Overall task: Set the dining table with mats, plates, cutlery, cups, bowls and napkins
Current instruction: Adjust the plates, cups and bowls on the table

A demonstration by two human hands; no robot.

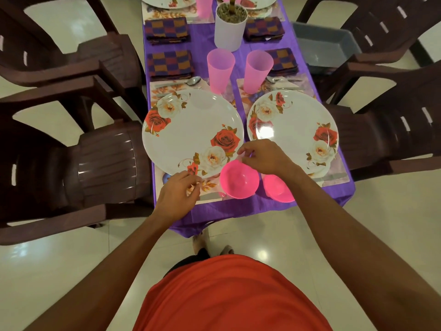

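The left flowered plate (191, 130) lies on a floral mat (210, 187) at the near end of the purple-clothed table (238, 209). My left hand (177, 192) pinches at its near rim, fingers curled over the mat. My right hand (262, 156) pinches its right rim, just above a pink bowl (238, 180). A second pink bowl (278, 189) sits partly under my right wrist, next to the right flowered plate (296, 130). Two pink cups (220, 68) (259, 68), cutlery (188, 82) (279, 82) and checked napkins (170, 64) (284, 60) lie behind the plates.
A white plant pot (230, 27) stands mid-table, with two more napkins (168, 29) (265, 28) and further place settings beyond it. Dark brown plastic chairs (78, 163) (391, 130) flank both sides. A grey tub (327, 44) rests on the far right chair.
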